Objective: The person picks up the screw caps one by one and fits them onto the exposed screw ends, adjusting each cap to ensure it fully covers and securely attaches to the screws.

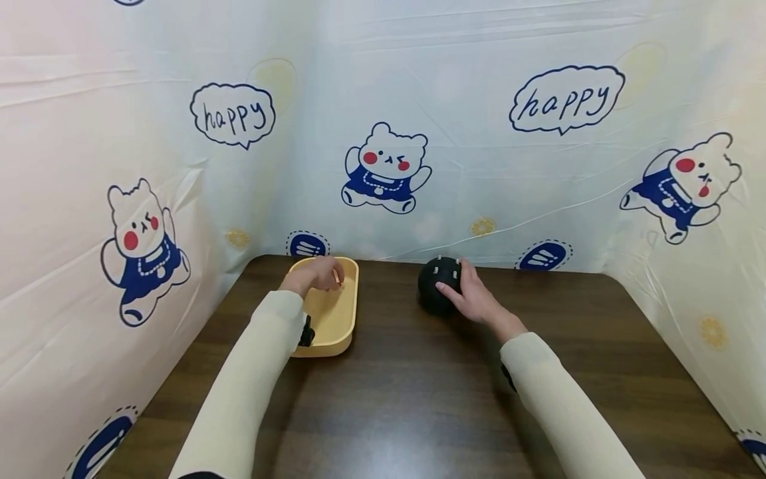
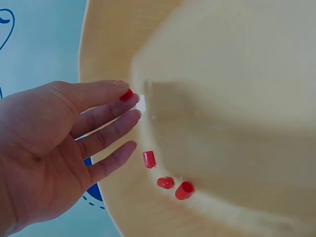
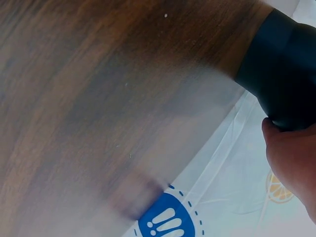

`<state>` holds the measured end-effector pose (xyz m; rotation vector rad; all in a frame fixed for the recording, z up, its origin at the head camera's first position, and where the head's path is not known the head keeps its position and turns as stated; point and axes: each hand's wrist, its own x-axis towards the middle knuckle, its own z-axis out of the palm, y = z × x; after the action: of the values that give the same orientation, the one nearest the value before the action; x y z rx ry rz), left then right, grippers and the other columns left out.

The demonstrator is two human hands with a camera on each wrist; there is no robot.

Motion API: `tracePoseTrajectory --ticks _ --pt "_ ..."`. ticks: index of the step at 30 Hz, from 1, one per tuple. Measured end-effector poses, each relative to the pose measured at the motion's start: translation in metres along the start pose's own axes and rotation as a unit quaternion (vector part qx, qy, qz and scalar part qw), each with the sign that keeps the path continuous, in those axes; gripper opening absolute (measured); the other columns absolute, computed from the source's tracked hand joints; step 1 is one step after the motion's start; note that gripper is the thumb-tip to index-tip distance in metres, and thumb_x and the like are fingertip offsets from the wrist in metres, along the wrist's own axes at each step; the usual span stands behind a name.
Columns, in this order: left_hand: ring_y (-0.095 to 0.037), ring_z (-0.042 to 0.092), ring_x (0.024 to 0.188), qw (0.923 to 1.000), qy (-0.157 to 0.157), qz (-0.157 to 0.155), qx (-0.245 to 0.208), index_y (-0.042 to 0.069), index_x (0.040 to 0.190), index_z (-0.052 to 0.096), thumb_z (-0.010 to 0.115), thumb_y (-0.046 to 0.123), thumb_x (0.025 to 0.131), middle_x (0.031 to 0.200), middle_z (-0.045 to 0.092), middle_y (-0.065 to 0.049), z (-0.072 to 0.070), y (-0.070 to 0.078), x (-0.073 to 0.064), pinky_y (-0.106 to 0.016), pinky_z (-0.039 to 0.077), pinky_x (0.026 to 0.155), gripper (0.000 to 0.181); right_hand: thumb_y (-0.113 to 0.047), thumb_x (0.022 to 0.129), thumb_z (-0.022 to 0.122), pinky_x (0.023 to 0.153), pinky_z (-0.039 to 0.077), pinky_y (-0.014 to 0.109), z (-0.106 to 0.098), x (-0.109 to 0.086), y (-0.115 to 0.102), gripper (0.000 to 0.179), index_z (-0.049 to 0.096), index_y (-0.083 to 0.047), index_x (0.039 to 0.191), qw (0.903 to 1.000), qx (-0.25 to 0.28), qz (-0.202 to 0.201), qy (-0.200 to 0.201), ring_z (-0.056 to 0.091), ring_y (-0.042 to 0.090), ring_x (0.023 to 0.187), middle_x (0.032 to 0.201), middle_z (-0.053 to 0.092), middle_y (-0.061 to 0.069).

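Left fingers [image 2: 109, 131] pinch one red cap [image 2: 126, 95]; the tray [image 1: 328, 319] holds three [image 2: 184, 190].

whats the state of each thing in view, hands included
yellow tray: upright, open-topped, on the wooden table
left hand: pinching a red cap
three other red caps: loose in the tray
right hand: gripping the black round object
black round object: held, light pegs showing on top
patterned backdrop: hanging, creased
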<state>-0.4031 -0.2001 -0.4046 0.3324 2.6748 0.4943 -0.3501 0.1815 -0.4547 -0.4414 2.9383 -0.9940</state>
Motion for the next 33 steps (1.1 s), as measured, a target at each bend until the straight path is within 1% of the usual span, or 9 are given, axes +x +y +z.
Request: tracePoseTrajectory --ticks 3,5,9,12,19,22,26,28,33 --pt "-0.025 0.065 0.094 0.9999 0.003 0.013 0.003 0.001 0.118 0.071 0.067 0.004 0.097 0.109 0.066 -0.013 -0.003 0.001 -0.005 -0.037 0.053 0.087 0.021 -0.062 0.102 0.048 0.120 0.022 0.059 0.000 0.000 0.000 0.101 -0.004 0.001 0.161 1.0000 0.002 -0.004 0.000 0.024 0.043 0.150 0.167 0.007 0.027" --pt "-0.026 0.067 0.095 0.9996 0.009 0.026 0.005 0.000 0.116 0.072 0.067 0.003 0.097 0.109 0.067 -0.013 -0.004 0.003 -0.007 -0.039 0.054 0.088 0.020 -0.063 0.101 0.048 0.120 0.023 0.059 0.000 0.000 0.001 0.101 -0.004 0.001 0.161 1.0000 0.004 -0.004 0.002 0.025 0.043 0.150 0.167 0.007 0.027" --pt "-0.028 0.066 0.097 0.9988 0.024 0.042 -0.010 0.000 0.113 0.073 0.067 0.004 0.097 0.107 0.069 -0.012 -0.006 0.007 -0.013 -0.042 0.055 0.087 0.018 -0.063 0.101 0.048 0.119 0.024 0.060 -0.001 0.000 0.001 0.101 -0.002 0.000 0.161 0.9999 0.007 -0.008 0.008 0.028 0.043 0.149 0.166 0.010 0.026" --pt "-0.027 0.064 0.097 0.9980 0.032 0.048 -0.027 0.002 0.113 0.073 0.068 0.007 0.098 0.105 0.070 -0.010 -0.007 0.008 -0.016 -0.042 0.054 0.088 0.017 -0.063 0.101 0.048 0.119 0.024 0.060 -0.001 0.000 0.001 0.101 -0.002 0.000 0.161 0.9999 0.006 -0.008 0.008 0.028 0.043 0.148 0.166 0.010 0.026" --pt "-0.024 0.064 0.091 0.9931 0.067 0.091 -0.033 0.003 0.109 0.077 0.071 0.011 0.097 0.097 0.074 -0.005 -0.010 0.006 -0.018 -0.039 0.056 0.083 0.016 -0.063 0.101 0.048 0.120 0.024 0.060 0.000 0.000 0.000 0.101 -0.003 0.000 0.161 1.0000 0.007 -0.006 0.003 0.027 0.043 0.149 0.166 0.009 0.026" --pt "-0.025 0.064 0.091 0.9907 0.084 0.096 -0.047 0.004 0.109 0.077 0.071 0.011 0.097 0.097 0.074 -0.005 -0.011 0.006 -0.020 -0.038 0.056 0.081 0.016 -0.063 0.101 0.048 0.120 0.023 0.060 -0.001 0.000 -0.001 0.101 -0.003 0.000 0.161 1.0000 0.007 -0.004 0.002 0.026 0.043 0.149 0.167 0.009 0.026" --pt "-0.026 0.066 0.093 0.9878 0.102 0.101 -0.061 0.003 0.111 0.077 0.070 0.010 0.097 0.101 0.074 -0.007 -0.013 0.009 -0.023 -0.040 0.058 0.082 0.018 -0.062 0.101 0.048 0.120 0.023 0.060 0.000 0.000 -0.001 0.101 -0.004 0.000 0.161 1.0000 0.004 -0.004 0.000 0.026 0.043 0.149 0.167 0.008 0.026" --pt "-0.026 0.067 0.094 0.9863 0.111 0.100 -0.070 0.003 0.113 0.076 0.070 0.010 0.097 0.103 0.074 -0.008 -0.013 0.012 -0.025 -0.041 0.058 0.083 0.019 -0.062 0.102 0.048 0.120 0.023 0.060 0.000 0.000 -0.001 0.101 -0.003 0.001 0.161 1.0000 0.002 -0.004 -0.001 0.026 0.043 0.150 0.167 0.008 0.026" --pt "-0.025 0.068 0.093 0.9817 0.130 0.116 -0.077 0.003 0.115 0.076 0.070 0.011 0.097 0.105 0.075 -0.009 -0.010 0.018 -0.027 -0.041 0.058 0.084 0.020 -0.063 0.102 0.047 0.120 0.024 0.060 0.000 -0.001 -0.001 0.100 -0.003 0.001 0.161 1.0000 0.003 -0.004 0.000 0.025 0.043 0.150 0.167 0.007 0.027"
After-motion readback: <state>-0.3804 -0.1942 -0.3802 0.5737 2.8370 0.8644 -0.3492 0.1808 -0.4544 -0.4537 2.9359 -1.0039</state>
